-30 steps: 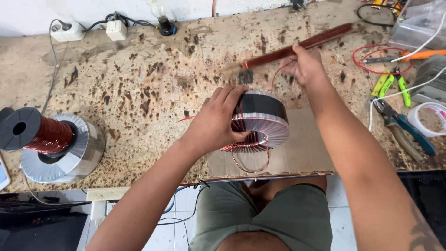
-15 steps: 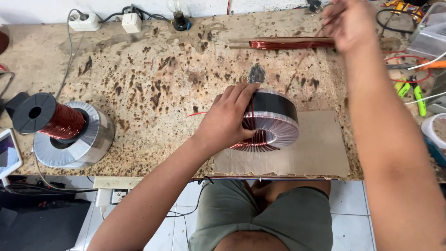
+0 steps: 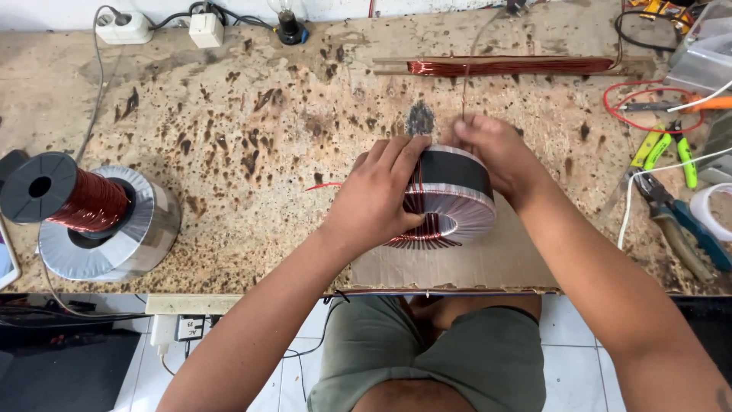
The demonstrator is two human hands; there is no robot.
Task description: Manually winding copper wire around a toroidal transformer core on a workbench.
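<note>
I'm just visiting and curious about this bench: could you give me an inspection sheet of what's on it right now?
Surface: stained, speckled worn wooden bench top, with a flat cardboard sheet at its front edge.
Job's things: grey-and-black ring-shaped coil core, partly wound with copper wire, standing on the cardboard; long wooden stick wound with copper wire behind it.
Clutter: black spool of copper wire resting on a silver taped ring; blue-handled pliers; green-handled cutters.
Grippers: left hand clasps the core's side; right hand pinches a wire at its top.
Cables: red wire loop; grey cord to a white wall socket block.
Surroundings: white tiled floor.
</note>
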